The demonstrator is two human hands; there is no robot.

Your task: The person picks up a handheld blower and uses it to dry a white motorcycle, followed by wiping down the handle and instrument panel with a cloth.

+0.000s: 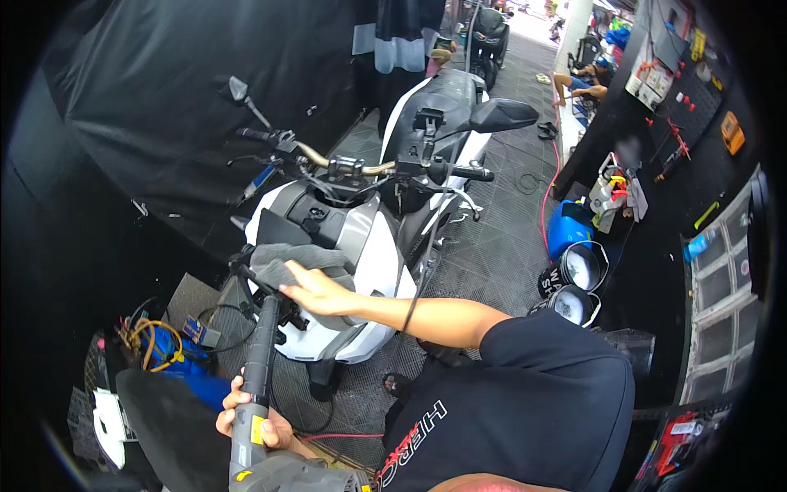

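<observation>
A white and black motor scooter stands before me, its front end nearest, with bare handlebars and a seat behind. My right hand lies on a grey cloth, fingers spread, pressing it against the scooter's front. Below it, my left hand grips the grey barrel of a handheld blower. Its black nozzle points up at the scooter's front, close to the cloth. The blower's lower body is cut off by the frame's bottom edge, and the cloth hides part of the scooter's front panel.
Two black buckets and a blue jug line the right wall. A red hose runs along the floor. At left lies a blue tank with a coiled hose. Farther back are a person and another scooter.
</observation>
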